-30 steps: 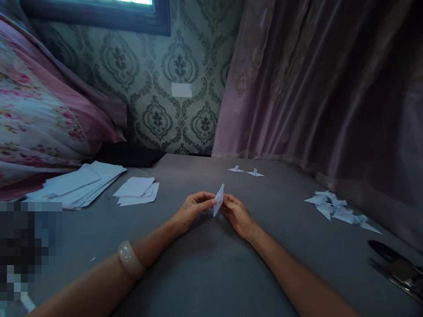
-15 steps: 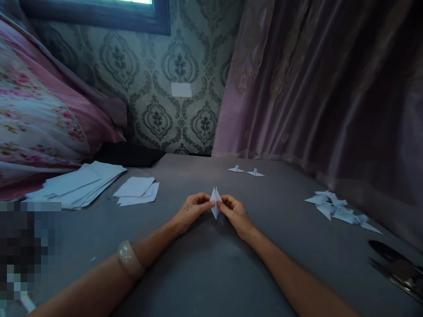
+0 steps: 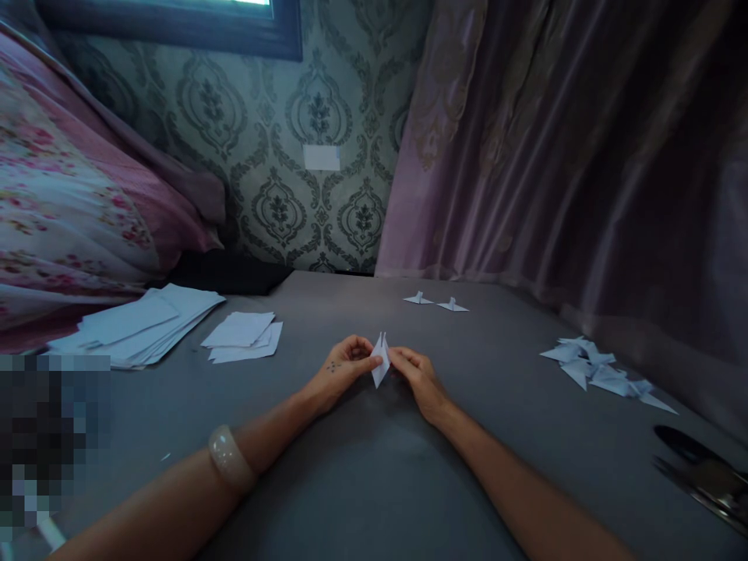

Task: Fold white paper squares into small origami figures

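Between my hands a white origami paper (image 3: 380,368), folded to a narrow diamond with two thin points on top, is held upright over the grey surface. My left hand (image 3: 346,372) pinches it from the left, thumb on its front face and fingers behind. At its right edge are the closed thumb and fingers of my right hand (image 3: 421,378); the fingertips behind the paper are partly hidden. Farther off, two small folded paper birds (image 3: 419,298) stand side by side. To the right lies a pile of similar folded paper pieces (image 3: 590,365).
Left of my hands lie a small stack of paper squares (image 3: 242,336) and a larger paper stack (image 3: 140,323). Scissors with black handles (image 3: 695,460) rest at the right front. A patterned wall and curtains (image 3: 456,156) border the grey surface (image 3: 351,483).
The folded paper has turned slightly and its two top points stand closer together. My right thumb has slid from its front face to its right edge.
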Tool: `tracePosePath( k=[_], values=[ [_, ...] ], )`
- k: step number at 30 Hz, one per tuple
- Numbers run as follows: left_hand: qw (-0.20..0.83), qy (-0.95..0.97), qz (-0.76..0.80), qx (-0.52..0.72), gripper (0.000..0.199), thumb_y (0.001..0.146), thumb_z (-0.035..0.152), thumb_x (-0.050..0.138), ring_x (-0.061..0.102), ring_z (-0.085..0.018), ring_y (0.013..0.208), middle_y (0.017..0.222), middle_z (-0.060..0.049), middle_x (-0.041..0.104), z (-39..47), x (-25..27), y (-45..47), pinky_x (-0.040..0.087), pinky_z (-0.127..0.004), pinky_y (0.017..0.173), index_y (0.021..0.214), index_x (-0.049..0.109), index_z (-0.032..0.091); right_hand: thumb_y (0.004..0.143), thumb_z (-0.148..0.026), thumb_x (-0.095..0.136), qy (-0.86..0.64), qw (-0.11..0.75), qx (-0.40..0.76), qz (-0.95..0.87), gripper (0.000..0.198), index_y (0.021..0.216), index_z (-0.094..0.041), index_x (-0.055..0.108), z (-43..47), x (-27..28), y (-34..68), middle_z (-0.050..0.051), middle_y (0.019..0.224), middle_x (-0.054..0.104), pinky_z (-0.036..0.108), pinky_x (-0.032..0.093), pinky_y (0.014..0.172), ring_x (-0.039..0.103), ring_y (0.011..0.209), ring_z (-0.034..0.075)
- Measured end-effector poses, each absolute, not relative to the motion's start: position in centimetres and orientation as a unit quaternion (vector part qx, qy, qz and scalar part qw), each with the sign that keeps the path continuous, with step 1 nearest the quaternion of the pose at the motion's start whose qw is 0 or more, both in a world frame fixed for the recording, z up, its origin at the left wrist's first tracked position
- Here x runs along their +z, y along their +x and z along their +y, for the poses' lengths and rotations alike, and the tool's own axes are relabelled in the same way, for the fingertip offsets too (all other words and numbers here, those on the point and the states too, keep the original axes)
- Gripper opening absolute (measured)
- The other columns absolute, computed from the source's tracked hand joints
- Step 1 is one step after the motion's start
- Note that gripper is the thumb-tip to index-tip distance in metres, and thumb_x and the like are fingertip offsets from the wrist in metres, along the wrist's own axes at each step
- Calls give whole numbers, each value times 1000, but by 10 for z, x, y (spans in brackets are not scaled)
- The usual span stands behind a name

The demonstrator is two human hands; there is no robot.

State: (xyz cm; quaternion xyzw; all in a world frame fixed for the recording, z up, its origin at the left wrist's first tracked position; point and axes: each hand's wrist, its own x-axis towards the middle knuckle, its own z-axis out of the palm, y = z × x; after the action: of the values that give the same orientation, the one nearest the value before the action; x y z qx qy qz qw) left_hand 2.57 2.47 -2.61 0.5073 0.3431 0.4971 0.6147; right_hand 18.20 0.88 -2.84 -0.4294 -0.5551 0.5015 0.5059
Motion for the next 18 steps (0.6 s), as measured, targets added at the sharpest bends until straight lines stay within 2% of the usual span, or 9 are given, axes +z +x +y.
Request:
tracePosePath(
  k=[4,11,15,18],
  values=[
    [625,506,343,485,39,61,28,79,59,-14,71,77,-2,65,25,-27,26,41,-26,71,92,59,15,68,-40,70,-419,519,499,-554,26,85,-19,70,8,-29,179,3,80,69,31,44,75,61,76,17],
    [622,528,357,455,28,65,34,76,59,-13,71,78,-3,67,22,-25,25,41,-26,71,81,65,13,69,-40,69,-426,526,484,-554,26,83,-19,71,11,-35,180,4,81,71,32,46,76,63,76,18],
    [619,520,367,460,25,65,31,77,57,-11,66,71,-1,66,23,-27,25,41,-24,67,76,64,12,67,-41,71,-440,531,481,-541,26,81,-19,71,14,-37,181,3,78,70,31,45,72,61,71,17],
    [655,477,360,463,24,64,29,78,58,-11,64,70,-3,66,28,-31,24,42,-23,65,74,64,12,66,-42,73,-446,545,497,-507,27,82,-20,70,15,-36,182,1,75,68,28,44,68,59,67,14]
  ],
)
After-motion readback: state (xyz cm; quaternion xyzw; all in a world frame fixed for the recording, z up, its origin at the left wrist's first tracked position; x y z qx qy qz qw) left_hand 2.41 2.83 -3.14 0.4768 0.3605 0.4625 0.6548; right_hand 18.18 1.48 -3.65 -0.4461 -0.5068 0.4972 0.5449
